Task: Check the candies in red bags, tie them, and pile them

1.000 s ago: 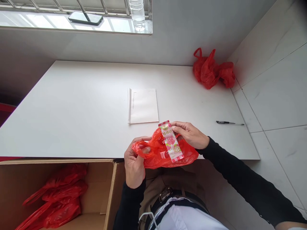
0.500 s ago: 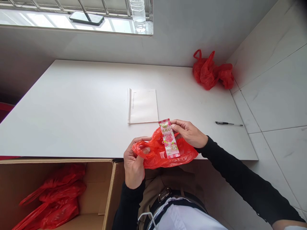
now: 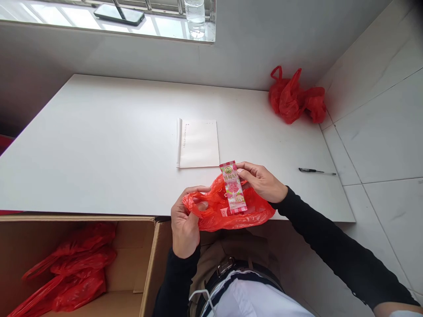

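Note:
Between my right thumb and fingers is a pink candy packet [image 3: 234, 187] with printed characters, held upright over an opened red plastic bag [image 3: 218, 220]. My right hand [image 3: 262, 181] grips its upper right edge. My left hand [image 3: 185, 220] is closed on the left side of the bag's rim, thumb inside and fingers outside. Another pink-and-white wrapper [image 3: 225, 212] shows partly inside the bag, behind the packet's lower end. The bag lies at the front edge of the white table [image 3: 125, 145].
A paper notepad [image 3: 199, 144] lies mid-table, with a pen [image 3: 316, 171] to the right. Tied red bags [image 3: 294, 99] sit in the far right corner. Red bags [image 3: 79, 268] fill part of a cardboard box [image 3: 150, 264] at lower left. A phone [image 3: 119, 15] and water bottle [image 3: 195, 20] rest on the sill.
The packet has shifted slightly upward, its lower end a little higher over the bag. Both hands keep their hold. The camera view has shifted a little.

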Demonstrator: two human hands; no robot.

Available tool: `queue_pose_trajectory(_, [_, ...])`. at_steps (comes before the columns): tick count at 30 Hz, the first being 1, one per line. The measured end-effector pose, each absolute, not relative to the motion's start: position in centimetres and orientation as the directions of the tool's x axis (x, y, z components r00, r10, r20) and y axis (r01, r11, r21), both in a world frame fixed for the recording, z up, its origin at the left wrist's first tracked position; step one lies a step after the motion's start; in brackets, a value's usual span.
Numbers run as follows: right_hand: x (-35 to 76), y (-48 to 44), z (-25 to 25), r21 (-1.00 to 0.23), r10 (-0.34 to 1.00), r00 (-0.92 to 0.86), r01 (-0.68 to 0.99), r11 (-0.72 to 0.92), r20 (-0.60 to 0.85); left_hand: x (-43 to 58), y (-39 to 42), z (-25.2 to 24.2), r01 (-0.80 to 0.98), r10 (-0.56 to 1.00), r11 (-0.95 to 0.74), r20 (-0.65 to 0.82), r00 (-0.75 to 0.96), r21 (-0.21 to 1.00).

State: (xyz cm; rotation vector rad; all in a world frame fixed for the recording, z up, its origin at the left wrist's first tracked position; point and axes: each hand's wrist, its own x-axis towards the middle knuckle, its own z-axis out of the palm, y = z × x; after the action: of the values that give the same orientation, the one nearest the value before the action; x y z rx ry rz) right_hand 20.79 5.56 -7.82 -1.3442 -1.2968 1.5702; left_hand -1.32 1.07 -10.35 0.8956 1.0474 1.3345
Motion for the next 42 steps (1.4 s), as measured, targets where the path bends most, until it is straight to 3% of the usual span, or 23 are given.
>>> queue_pose_trajectory(11, [20.7, 5.4, -7.9, -0.965, 0.937, -0.237, 0.123, -0.232, -0.255, -1.5, 1.0, -10.1, -0.315, 0.996, 0.068, -0.081, -0.029, 0.947])
queue_pose_trajectory(15, [20.6, 4.9, -7.4, -0.949, 0.962, -0.234, 0.31, -0.06, -0.138, -1.6, 1.0, -10.1, -0.307, 0.997, 0.059, -0.069, -0.024, 0.95])
queue_pose_trajectory(17, [20.7, 4.6, -6.9, -0.895, 0.94, -0.332, 0.44, 0.077, -0.082, -1.6, 1.0, -10.1, -0.299, 0.998, 0.052, -0.061, -0.02, 0.953])
queue_pose_trajectory(20, [21.1, 4.1, -6.3, -0.762, 0.808, -0.586, 0.55, 0.343, -0.06, -1.6, 0.8, -10.0, -0.277, 0.999, 0.042, -0.047, -0.009, 0.96])
queue_pose_trajectory(22, [21.7, 3.8, -5.9, -0.613, 0.793, -0.606, 0.649, 0.451, -0.058, -1.6, 0.6, -9.8, -0.255, 0.999, 0.035, -0.037, -0.002, 0.966])
queue_pose_trajectory(26, [23.5, 3.2, -5.7, -0.19, 0.897, -0.442, 0.879, 0.436, 0.013, -1.6, 0.3, -9.3, -0.237, 1.0, 0.016, -0.012, 0.019, 0.971])
queue_pose_trajectory(29, [25.4, 3.2, -5.7, -0.067, 0.922, -0.378, 0.925, 0.374, -0.083, -1.6, 0.2, -9.2, -0.252, 0.999, 0.013, -0.004, 0.037, 0.968])
queue_pose_trajectory(32, [27.2, 3.4, -5.9, -0.154, 0.932, -0.333, 0.937, 0.312, -0.141, -1.7, 0.0, -9.2, -0.266, 0.999, 0.013, -0.002, 0.041, 0.964])
queue_pose_trajectory(37, [27.7, 3.7, -6.7, -0.214, 0.967, -0.253, 0.945, 0.248, 0.007, -1.7, -0.1, -9.3, -0.284, 0.999, -0.002, 0.014, 0.038, 0.959])
queue_pose_trajectory(40, [27.0, 3.8, -6.9, -0.388, 0.98, -0.193, 0.907, 0.163, -0.039, -1.6, -0.2, -9.2, -0.291, 0.999, -0.035, 0.042, 0.017, 0.956])
queue_pose_trajectory(42, [26.7, 3.6, -6.2, -0.513, 0.996, -0.062, 0.854, 0.085, 0.062, -1.6, -0.4, -9.1, -0.296, 0.998, -0.056, 0.06, 0.001, 0.953])
